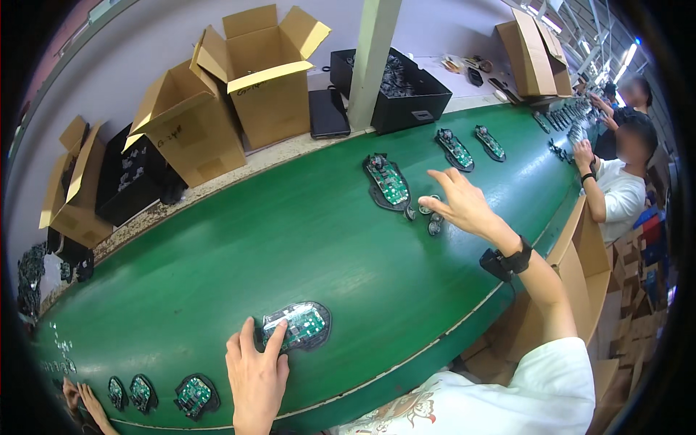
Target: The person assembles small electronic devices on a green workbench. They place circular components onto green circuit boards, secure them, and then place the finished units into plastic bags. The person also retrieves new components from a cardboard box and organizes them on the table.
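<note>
My left hand (pixel 257 370) is at the near edge of the green belt, its fingers apart and fingertips touching a dark plastic housing with a green circuit board (pixel 304 325) lying flat. My right hand (pixel 464 203) is farther right, fingers and thumb spread, nothing between them. Close to its thumb lies a larger dark housing with a green circuit board (pixel 391 183). Small round parts (pixel 434 224) sit under and beside that hand, partly hidden by it. Beyond the hand lie two more board-filled housings, one (pixel 455 150) nearer and one (pixel 491 143) farther right.
Several board-filled housings (pixel 196 395) line the near left edge, by another person's hands (pixel 90 402). Open cardboard boxes (pixel 270 101) and a black bin (pixel 409 109) stand along the far ledge by a post (pixel 373 65). People (pixel 616 167) work at the right; a carton (pixel 587 250) stands nearby.
</note>
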`<state>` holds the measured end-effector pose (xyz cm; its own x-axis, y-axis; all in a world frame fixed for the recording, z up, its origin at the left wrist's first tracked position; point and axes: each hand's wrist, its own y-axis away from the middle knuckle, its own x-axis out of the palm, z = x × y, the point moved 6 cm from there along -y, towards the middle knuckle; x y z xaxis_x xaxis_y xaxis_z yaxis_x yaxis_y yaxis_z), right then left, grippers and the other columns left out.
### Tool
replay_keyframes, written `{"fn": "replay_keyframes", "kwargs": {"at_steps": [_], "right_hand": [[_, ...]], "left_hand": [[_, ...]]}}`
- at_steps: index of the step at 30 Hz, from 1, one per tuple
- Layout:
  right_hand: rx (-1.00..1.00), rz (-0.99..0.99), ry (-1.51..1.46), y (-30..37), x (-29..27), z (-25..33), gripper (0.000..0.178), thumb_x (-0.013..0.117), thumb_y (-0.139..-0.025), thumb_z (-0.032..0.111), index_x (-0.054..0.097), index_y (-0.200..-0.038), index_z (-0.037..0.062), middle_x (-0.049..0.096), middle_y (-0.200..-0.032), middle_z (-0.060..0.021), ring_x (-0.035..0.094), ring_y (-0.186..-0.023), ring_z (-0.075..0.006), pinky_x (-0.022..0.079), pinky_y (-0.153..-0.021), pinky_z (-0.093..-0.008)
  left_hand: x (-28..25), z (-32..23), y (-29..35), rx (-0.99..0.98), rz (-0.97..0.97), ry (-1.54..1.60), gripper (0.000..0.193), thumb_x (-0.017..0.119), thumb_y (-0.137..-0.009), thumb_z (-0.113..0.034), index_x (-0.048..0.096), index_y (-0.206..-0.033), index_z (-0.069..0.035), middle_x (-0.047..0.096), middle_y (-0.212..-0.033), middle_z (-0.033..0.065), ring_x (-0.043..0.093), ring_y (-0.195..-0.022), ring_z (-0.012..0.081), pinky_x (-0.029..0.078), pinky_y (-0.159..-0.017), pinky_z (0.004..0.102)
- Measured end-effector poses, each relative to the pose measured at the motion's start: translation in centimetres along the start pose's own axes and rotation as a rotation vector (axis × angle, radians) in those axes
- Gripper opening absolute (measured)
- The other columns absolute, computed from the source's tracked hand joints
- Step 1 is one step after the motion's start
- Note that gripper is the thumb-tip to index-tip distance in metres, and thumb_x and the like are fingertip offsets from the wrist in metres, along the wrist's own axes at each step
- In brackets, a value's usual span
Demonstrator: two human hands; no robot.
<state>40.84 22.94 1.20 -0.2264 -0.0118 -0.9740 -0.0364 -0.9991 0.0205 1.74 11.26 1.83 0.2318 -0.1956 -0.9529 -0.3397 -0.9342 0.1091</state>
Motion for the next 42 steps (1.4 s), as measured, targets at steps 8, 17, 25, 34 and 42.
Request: {"fn": "replay_keyframes", "kwargs": {"at_steps": [8,17,25,34,42], "right_hand": [[0.025,-0.016,-0.217,2.1,2.7,1.2,0.057,0.065,-0.089,0.05,0.053,-0.123,0.0065,0.053,-0.109,-0.0142,0.061,-0.098,-0.0328,0.05,-0.082,-0.0446],[-0.4,0.189,-0.236,4.7,4.7,9.9,0.036,0.068,-0.089,0.029,0.054,-0.117,0.0118,0.053,-0.105,-0.0125,0.062,-0.092,-0.034,0.053,-0.073,-0.0436],[-0.715,0.138,-0.217,5.7,5.9,18.0,0.035,0.074,-0.083,0.031,0.059,-0.11,0.0152,0.056,-0.106,-0.0062,0.061,-0.087,-0.025,0.053,-0.06,-0.037],[-0.851,-0.038,-0.272,7.4,3.3,21.1,0.032,0.076,-0.074,0.019,0.063,-0.102,0.0087,0.062,-0.089,-0.0018,0.06,-0.081,-0.0197,0.053,-0.058,-0.0319],[-0.973,0.015,-0.194,10.3,4.6,23.3,0.035,0.069,-0.074,0.007,0.062,-0.106,-0.0039,0.055,-0.073,-0.0053,0.059,-0.07,-0.0184,0.051,-0.049,-0.0288]], "left_hand": [[0.5,-2.2,-1.0,0.166,0.076,0.112,0.063,0.06,-0.071,0.011,0.065,-0.125,-0.021,0.047,-0.141,0.0228,0.05,-0.117,0.0388,0.049,-0.095,0.0436],[0.3,-3.8,-1.8,0.331,0.0,0.117,0.063,0.058,-0.074,0.011,0.064,-0.127,-0.022,0.045,-0.143,0.0191,0.048,-0.125,0.0395,0.045,-0.102,0.0454],[0.7,-3.3,1.3,0.224,0.084,0.087,0.059,0.073,-0.077,-0.009,0.058,-0.132,-0.025,0.041,-0.142,0.0291,0.046,-0.124,0.0441,0.041,-0.101,0.0494],[1.9,-3.2,2.0,0.203,0.042,0.025,0.058,0.071,-0.079,-0.012,0.056,-0.134,-0.022,0.04,-0.142,0.0294,0.045,-0.128,0.0437,0.04,-0.102,0.0555],[2.7,-3.0,1.9,0.232,-0.037,0.061,0.049,0.064,-0.08,-0.009,0.06,-0.128,-0.017,0.044,-0.138,0.0298,0.049,-0.124,0.0412,0.043,-0.1,0.0552]]}}
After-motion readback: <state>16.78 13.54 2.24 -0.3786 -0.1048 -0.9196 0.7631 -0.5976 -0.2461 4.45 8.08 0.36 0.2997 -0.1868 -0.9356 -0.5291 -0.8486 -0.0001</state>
